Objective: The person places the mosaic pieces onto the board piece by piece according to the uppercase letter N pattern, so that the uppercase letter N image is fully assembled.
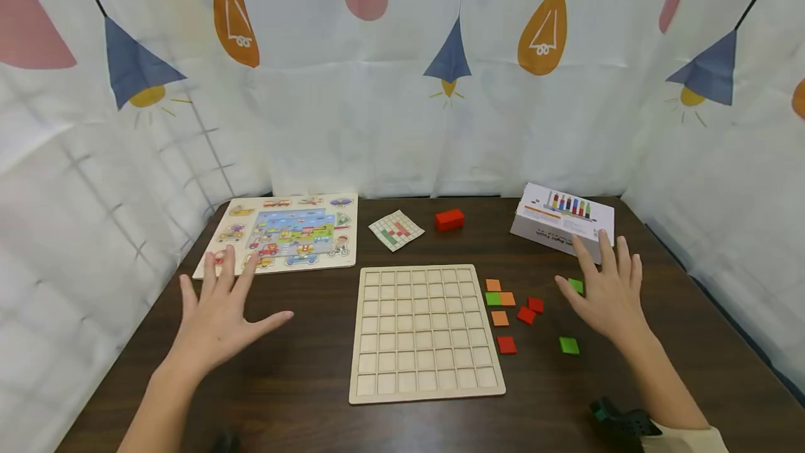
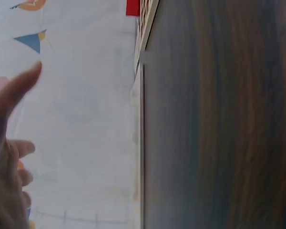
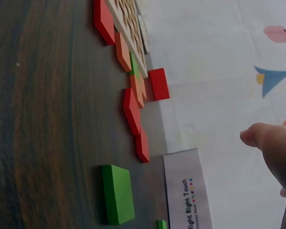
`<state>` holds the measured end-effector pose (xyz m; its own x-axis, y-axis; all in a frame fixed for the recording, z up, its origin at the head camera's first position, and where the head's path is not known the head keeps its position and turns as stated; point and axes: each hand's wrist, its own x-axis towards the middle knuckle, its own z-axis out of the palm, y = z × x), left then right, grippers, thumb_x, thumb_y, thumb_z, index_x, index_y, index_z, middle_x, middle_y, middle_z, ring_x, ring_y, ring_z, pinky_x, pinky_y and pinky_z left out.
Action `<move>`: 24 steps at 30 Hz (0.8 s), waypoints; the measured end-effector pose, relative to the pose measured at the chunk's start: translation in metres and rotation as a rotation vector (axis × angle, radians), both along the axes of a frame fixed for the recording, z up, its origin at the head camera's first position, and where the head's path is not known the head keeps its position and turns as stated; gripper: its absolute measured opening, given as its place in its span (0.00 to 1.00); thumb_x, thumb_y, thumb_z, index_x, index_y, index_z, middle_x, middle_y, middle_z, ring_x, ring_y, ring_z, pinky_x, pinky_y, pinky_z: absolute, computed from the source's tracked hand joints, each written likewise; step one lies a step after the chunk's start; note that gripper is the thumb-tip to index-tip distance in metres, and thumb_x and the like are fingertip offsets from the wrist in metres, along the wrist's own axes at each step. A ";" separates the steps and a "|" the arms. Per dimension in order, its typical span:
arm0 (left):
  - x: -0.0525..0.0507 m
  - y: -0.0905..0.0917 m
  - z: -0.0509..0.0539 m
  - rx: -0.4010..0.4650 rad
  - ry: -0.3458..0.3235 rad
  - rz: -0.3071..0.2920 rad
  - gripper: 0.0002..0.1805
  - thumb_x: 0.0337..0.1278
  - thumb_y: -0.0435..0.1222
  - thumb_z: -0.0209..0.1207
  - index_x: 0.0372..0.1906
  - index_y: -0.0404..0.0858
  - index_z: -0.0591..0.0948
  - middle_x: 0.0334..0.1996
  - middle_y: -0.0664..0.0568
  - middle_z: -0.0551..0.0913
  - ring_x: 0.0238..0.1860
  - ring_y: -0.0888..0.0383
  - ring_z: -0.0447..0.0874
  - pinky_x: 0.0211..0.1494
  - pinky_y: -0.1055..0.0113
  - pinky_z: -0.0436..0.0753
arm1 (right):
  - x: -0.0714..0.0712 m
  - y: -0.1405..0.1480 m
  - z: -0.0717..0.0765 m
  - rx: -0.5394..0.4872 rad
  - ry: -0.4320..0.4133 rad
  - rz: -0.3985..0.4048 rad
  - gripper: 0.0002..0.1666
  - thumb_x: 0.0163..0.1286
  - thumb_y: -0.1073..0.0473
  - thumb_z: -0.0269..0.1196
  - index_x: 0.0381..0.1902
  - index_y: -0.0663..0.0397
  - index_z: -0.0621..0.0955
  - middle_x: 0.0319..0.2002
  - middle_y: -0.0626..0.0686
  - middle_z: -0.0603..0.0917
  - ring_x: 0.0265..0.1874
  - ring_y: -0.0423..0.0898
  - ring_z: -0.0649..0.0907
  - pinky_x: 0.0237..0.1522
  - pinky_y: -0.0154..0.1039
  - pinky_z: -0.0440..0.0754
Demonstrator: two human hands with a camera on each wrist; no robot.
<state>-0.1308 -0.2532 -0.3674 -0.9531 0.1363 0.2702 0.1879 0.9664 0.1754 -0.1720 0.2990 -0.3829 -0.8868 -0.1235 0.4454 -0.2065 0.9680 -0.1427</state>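
Observation:
My left hand (image 1: 216, 324) hovers over the left part of the table, fingers spread and straight, just in front of a picture puzzle board (image 1: 347, 236). Nothing is in its grasp; the left wrist view shows its thumb stretched out. On the right, my right hand (image 1: 608, 296) is likewise spread, holding nothing, in front of a white box (image 1: 556, 235). A green tile (image 1: 575, 286) lies partly hidden beside its thumb, another green tile (image 1: 569, 346) nearer me. Between the hands lies a wooden grid board (image 1: 428, 398) with bare square cells.
Along the grid board's right side lie several orange tiles (image 1: 499, 318), red tiles (image 1: 506, 345) and a green tile (image 1: 492, 298). Behind the board are a coloured grid card (image 1: 396, 230) and a red block (image 1: 449, 220). A patterned white curtain (image 1: 390, 124) surrounds the dark table (image 1: 302, 369).

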 end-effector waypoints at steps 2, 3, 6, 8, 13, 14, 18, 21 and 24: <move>0.002 0.011 -0.007 0.032 -0.027 -0.069 0.58 0.42 0.68 0.55 0.73 0.43 0.44 0.71 0.41 0.30 0.67 0.45 0.17 0.56 0.40 0.17 | 0.000 -0.003 -0.001 0.022 0.002 0.006 0.43 0.62 0.42 0.57 0.71 0.47 0.56 0.69 0.67 0.45 0.67 0.65 0.40 0.60 0.65 0.31; 0.003 0.017 -0.010 0.047 -0.043 -0.105 0.58 0.42 0.67 0.55 0.73 0.44 0.44 0.71 0.42 0.31 0.68 0.45 0.18 0.57 0.39 0.18 | 0.000 -0.005 -0.002 0.031 0.003 0.011 0.44 0.61 0.42 0.58 0.71 0.46 0.55 0.69 0.66 0.45 0.67 0.65 0.40 0.60 0.65 0.31; 0.006 0.036 -0.021 0.058 -0.069 -0.206 0.58 0.40 0.68 0.56 0.73 0.47 0.45 0.72 0.43 0.35 0.69 0.45 0.23 0.59 0.38 0.22 | 0.000 -0.011 -0.006 0.050 0.005 0.032 0.45 0.60 0.43 0.59 0.71 0.45 0.55 0.69 0.66 0.46 0.67 0.65 0.41 0.60 0.64 0.31; 0.008 0.049 -0.027 0.057 -0.077 -0.271 0.58 0.39 0.68 0.57 0.73 0.48 0.46 0.72 0.44 0.37 0.70 0.44 0.26 0.61 0.39 0.24 | 0.001 -0.014 -0.008 0.062 0.007 0.042 0.45 0.59 0.43 0.60 0.71 0.46 0.56 0.69 0.65 0.47 0.67 0.65 0.41 0.60 0.64 0.32; 0.010 0.073 -0.038 0.065 -0.112 -0.394 0.59 0.34 0.69 0.59 0.72 0.49 0.50 0.72 0.48 0.40 0.71 0.46 0.31 0.63 0.39 0.29 | 0.003 -0.027 -0.014 0.085 0.013 0.077 0.45 0.58 0.42 0.60 0.70 0.45 0.58 0.69 0.65 0.49 0.67 0.64 0.42 0.61 0.64 0.34; 0.011 0.077 -0.041 0.070 -0.129 -0.415 0.59 0.33 0.69 0.59 0.72 0.49 0.51 0.72 0.48 0.41 0.71 0.46 0.32 0.63 0.38 0.31 | 0.003 -0.029 -0.016 0.089 0.013 0.089 0.45 0.58 0.42 0.61 0.70 0.45 0.58 0.68 0.65 0.50 0.67 0.63 0.42 0.61 0.64 0.34; 0.014 0.090 -0.051 0.067 -0.171 -0.506 0.60 0.30 0.71 0.59 0.71 0.46 0.55 0.72 0.46 0.44 0.70 0.44 0.36 0.61 0.35 0.38 | 0.004 -0.040 -0.026 0.101 0.013 0.139 0.45 0.57 0.42 0.61 0.69 0.45 0.59 0.67 0.66 0.52 0.68 0.63 0.45 0.62 0.63 0.35; 0.015 0.098 -0.059 0.066 -0.170 -0.570 0.60 0.29 0.72 0.58 0.71 0.45 0.56 0.71 0.44 0.47 0.70 0.42 0.38 0.61 0.35 0.40 | 0.003 -0.048 -0.034 0.108 0.010 0.177 0.43 0.58 0.42 0.61 0.68 0.46 0.61 0.67 0.66 0.54 0.67 0.63 0.49 0.63 0.61 0.39; 0.016 0.104 -0.065 0.075 -0.175 -0.613 0.61 0.29 0.72 0.58 0.71 0.44 0.56 0.71 0.44 0.47 0.70 0.42 0.37 0.61 0.35 0.41 | 0.003 -0.055 -0.041 0.112 0.018 0.208 0.40 0.59 0.44 0.60 0.66 0.49 0.65 0.66 0.66 0.57 0.65 0.65 0.53 0.62 0.62 0.46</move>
